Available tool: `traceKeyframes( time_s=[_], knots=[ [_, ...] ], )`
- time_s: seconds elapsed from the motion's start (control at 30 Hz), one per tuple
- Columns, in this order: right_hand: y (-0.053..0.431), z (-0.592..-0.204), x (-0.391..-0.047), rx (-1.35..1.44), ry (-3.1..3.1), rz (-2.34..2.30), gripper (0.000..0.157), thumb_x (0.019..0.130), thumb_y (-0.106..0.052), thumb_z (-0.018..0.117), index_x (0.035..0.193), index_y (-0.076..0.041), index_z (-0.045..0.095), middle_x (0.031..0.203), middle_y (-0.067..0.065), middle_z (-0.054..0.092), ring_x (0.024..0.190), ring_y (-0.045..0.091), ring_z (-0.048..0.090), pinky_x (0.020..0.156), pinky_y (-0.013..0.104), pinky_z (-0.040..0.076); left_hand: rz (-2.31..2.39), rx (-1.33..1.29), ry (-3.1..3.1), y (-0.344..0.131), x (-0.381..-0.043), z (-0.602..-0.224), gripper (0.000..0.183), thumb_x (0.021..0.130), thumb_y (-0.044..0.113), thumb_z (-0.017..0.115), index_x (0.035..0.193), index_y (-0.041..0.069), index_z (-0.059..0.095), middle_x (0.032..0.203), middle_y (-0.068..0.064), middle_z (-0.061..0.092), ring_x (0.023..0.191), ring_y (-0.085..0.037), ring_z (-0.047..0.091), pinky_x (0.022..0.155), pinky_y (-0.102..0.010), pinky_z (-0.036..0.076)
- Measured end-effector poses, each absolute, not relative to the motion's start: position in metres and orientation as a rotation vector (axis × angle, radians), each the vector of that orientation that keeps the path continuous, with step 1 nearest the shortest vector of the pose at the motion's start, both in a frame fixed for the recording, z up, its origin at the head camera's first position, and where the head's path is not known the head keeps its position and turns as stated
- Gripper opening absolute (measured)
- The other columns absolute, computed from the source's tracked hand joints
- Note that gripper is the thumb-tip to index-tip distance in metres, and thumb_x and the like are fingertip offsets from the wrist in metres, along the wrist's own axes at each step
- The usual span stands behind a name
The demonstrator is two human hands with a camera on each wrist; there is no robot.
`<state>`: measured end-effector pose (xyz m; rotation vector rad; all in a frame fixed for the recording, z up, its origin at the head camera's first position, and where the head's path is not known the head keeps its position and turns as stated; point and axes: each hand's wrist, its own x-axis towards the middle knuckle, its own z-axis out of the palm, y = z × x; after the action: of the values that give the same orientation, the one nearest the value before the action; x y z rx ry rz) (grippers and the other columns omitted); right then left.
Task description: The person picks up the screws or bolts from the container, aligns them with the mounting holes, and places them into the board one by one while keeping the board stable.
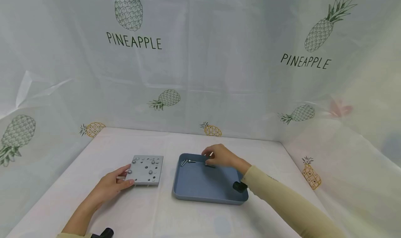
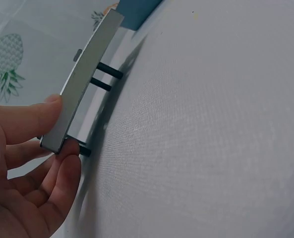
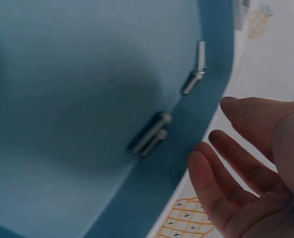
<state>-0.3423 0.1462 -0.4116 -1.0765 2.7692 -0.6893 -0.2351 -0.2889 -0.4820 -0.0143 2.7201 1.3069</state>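
Observation:
My left hand [image 1: 108, 185] grips the left edge of a grey metal plate [image 1: 141, 174] drilled with many holes, several of them holding bolts. In the left wrist view the thumb presses the rim of the plate [image 2: 82, 82] while fingers curl beneath, beside dark bolt shanks [image 2: 110, 70] that stick out underneath. My right hand [image 1: 222, 156] hovers at the far rim of a blue tray [image 1: 203, 184], fingers relaxed and apart. Nothing shows between its fingers in the right wrist view, where loose bolts [image 3: 151, 134] lie in the tray close by.
More silver bolts [image 1: 183, 163] lie in the tray's far left corner. Plate and tray are side by side on a table under a pale cloth [image 1: 163, 210]. A pineapple-print sheet [image 1: 219, 74] rises behind the table and along both sides.

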Motion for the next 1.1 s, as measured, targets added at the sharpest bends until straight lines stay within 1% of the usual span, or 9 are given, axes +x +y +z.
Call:
traceKeyframes(
  time_s=[0.17, 0.3, 0.53, 0.7, 0.87, 1.1],
  knots=[
    [0.149, -0.425, -0.343, -1.05, 2.787, -0.584, 0.03, 0.094, -0.004, 0.079, 0.124, 0.003, 0.074, 0.119, 0.014, 0.077, 0.103, 0.027, 0.073, 0.088, 0.037, 0.058, 1.264, -0.028, 2.753, -0.289, -0.236, -0.482, 0.09, 0.095, 0.043, 0.08, 0.162, -0.001, 0.038, 0.147, -0.032, 0.053, 0.101, -0.022, 0.06, 0.081, -0.035, 0.049],
    [0.15, -0.43, -0.344, -1.041, 2.788, -0.559, 0.03, 0.094, -0.001, 0.078, 0.123, 0.004, 0.074, 0.117, 0.014, 0.077, 0.102, 0.028, 0.073, 0.088, 0.039, 0.059, 1.256, -0.036, 2.755, -0.29, -0.237, -0.483, 0.09, 0.095, 0.044, 0.08, 0.162, -0.001, 0.039, 0.147, -0.031, 0.053, 0.103, -0.023, 0.06, 0.082, -0.035, 0.049],
    [0.149, -0.438, -0.345, -0.96, 2.801, -0.556, 0.028, 0.092, 0.0, 0.078, 0.12, 0.002, 0.076, 0.108, 0.012, 0.077, 0.097, 0.026, 0.071, 0.086, 0.041, 0.058, 1.265, -0.048, 2.744, -0.289, -0.237, -0.483, 0.091, 0.094, 0.044, 0.08, 0.162, 0.0, 0.039, 0.147, -0.031, 0.053, 0.104, -0.023, 0.059, 0.082, -0.035, 0.048],
    [0.149, -0.443, -0.344, -0.952, 2.818, -0.555, 0.023, 0.092, 0.002, 0.078, 0.115, 0.001, 0.078, 0.099, 0.01, 0.077, 0.09, 0.023, 0.07, 0.081, 0.039, 0.057, 1.265, -0.039, 2.748, -0.289, -0.237, -0.483, 0.09, 0.094, 0.042, 0.081, 0.161, -0.001, 0.039, 0.146, -0.029, 0.054, 0.106, -0.024, 0.06, 0.084, -0.035, 0.048],
    [0.149, -0.447, -0.343, -0.951, 2.836, -0.552, 0.019, 0.092, 0.002, 0.078, 0.11, 0.0, 0.08, 0.094, 0.007, 0.076, 0.082, 0.016, 0.065, 0.076, 0.035, 0.055, 1.28, -0.034, 2.739, -0.291, -0.238, -0.483, 0.091, 0.094, 0.044, 0.081, 0.162, -0.001, 0.038, 0.146, -0.028, 0.055, 0.107, -0.023, 0.06, 0.084, -0.035, 0.049],
    [0.148, -0.451, -0.34, -0.957, 2.858, -0.564, 0.013, 0.089, 0.003, 0.08, 0.1, -0.004, 0.079, 0.089, 0.006, 0.074, 0.077, 0.013, 0.064, 0.072, 0.031, 0.054, 1.299, -0.035, 2.719, -0.292, -0.238, -0.486, 0.092, 0.094, 0.043, 0.081, 0.162, -0.001, 0.037, 0.146, -0.028, 0.055, 0.106, -0.021, 0.062, 0.084, -0.035, 0.049]
  ],
)
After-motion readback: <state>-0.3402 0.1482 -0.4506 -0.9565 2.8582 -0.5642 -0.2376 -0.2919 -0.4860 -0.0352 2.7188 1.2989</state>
